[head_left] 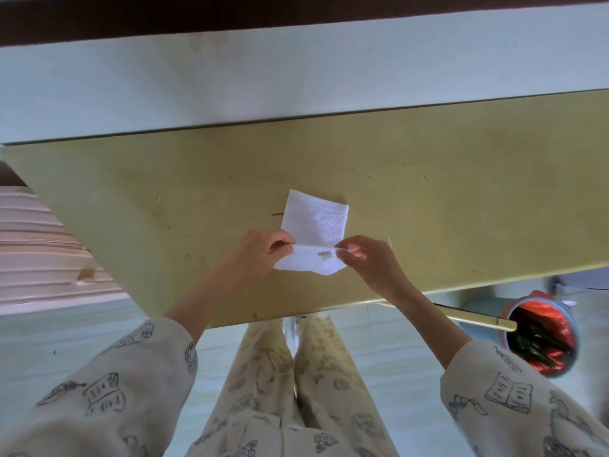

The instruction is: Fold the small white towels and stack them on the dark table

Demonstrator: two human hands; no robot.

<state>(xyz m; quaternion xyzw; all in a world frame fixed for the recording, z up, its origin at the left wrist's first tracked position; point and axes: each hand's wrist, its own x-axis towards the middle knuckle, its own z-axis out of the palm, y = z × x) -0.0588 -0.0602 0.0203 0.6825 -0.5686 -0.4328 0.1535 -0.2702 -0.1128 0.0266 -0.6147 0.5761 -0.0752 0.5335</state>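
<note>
Fingers of the left hand (263, 249) and right hand (362, 255) pinch the near fold of one white towel (313, 222) lying mid-table (461, 209), folding evidently in progress; no finished stack or further towels are visible.

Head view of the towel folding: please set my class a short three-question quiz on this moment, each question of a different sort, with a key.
1. True or false: the left hand is idle.
2. What lies under the white towel? A. a tray B. the table C. a lap
3. Fill in: right of the table stands a bin lined with a ____ bag.

Key: 1 false, both it and the right hand pinch the towel's near edge; 2 B; 3 red.
</note>
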